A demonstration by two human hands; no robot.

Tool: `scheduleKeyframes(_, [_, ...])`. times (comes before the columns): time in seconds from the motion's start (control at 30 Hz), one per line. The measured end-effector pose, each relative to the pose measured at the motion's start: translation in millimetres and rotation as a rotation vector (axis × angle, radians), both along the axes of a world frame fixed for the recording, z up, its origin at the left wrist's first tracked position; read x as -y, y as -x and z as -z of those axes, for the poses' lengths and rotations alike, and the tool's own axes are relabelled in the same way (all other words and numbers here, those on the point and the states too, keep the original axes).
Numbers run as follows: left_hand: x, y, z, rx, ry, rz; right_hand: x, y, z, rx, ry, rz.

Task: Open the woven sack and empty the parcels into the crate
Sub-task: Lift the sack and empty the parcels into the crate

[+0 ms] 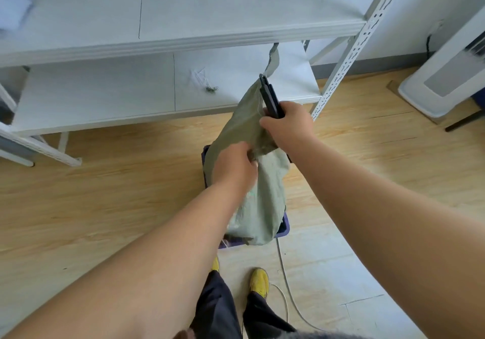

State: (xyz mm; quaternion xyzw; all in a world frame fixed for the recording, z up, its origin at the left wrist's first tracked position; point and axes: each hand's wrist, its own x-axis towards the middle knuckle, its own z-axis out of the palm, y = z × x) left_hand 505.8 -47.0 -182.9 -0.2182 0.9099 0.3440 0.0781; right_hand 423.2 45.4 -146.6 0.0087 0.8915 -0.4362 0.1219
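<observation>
A grey-green woven sack (259,202) stands in a dark blue crate (283,229) on the floor in front of me. Only slivers of the crate's rim show around it. My left hand (233,166) pinches the sack's bunched fabric about halfway up. My right hand (287,122) holds a black cutting tool (270,97) whose blade points up along the sack's upper edge. A cut strip of sack fabric (273,60) trails upward from the blade's tip. No parcels are visible.
A white metal rack (341,63) with two white shelves stands right behind the crate. A white floor appliance (443,76) is at the right. A white cable (286,286) runs along the floor beside my yellow shoes (259,282).
</observation>
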Motion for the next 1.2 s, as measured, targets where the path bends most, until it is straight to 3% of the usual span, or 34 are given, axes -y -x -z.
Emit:
scheduleKeyframes(0.07, [3.9,3.9,-12.9,-0.178,-0.069,-0.079,1.2,0.8,-8.2,-0.060,0.049,-0.009])
scheduleKeyframes(0.17, [8.7,7.2,-21.6,-0.161,-0.109,-0.011,-0.7,2.0,-17.4,-0.092,-0.029,-0.092])
scheduleKeyframes(0.27, [6.3,7.8,-24.2,-0.340,-0.161,-0.094,-4.2,3.1,-24.6,-0.154,0.000,-0.058])
scheduleKeyframes(0.37, [2.0,10.0,-24.4,-0.306,-0.123,-0.014,-4.9,0.0,-26.5,-0.132,0.016,-0.100])
scheduleKeyframes(0.5, [9.7,17.4,-36.0,-0.527,-0.099,-0.210,-4.9,-1.8,-32.9,-0.200,0.158,-0.037])
scheduleKeyframes(0.63, [14.1,19.0,-34.1,-0.330,-0.086,-0.133,-8.7,-4.3,-25.4,-0.077,0.044,-0.210])
scheduleKeyframes(0.77, [15.3,22.6,-42.1,-0.326,-0.453,-0.354,-21.4,-11.1,-13.3,0.031,0.084,-0.301])
scheduleKeyframes(0.87, [10.8,22.3,-47.6,-0.314,-0.645,-0.298,-27.1,-16.7,-5.3,0.073,0.092,-0.332])
scheduleKeyframes(0.93, [5.7,17.8,-49.3,-0.320,-0.730,-0.200,-28.2,-16.2,-0.1,0.024,0.080,-0.240])
scheduleKeyframes(0.97, [5.7,16.0,-47.6,-0.330,-0.693,-0.155,-29.3,-15.2,1.9,0.012,0.093,-0.176])
scheduleKeyframes(1.03, [9.5,11.2,-35.0,-0.225,-0.363,-0.046,-32.0,-13.7,3.9,0.024,0.140,-0.081])
scheduleKeyframes(1.1, [11.5,0.5,-14.8,0.077,-0.049,0.030,-34.6,-13.9,2.6,0.046,0.169,-0.063])
scheduleKeyframes(1.13, [10.9,-6.1,-4.9,0.215,0.010,0.051,-34.7,-13.7,0.6,0.046,0.169,-0.077])
scheduleKeyframes(1.2, [8.1,-14.9,6.9,0.313,-0.058,0.060,-29.9,-13.6,-6.7,0.024,0.148,-0.119])
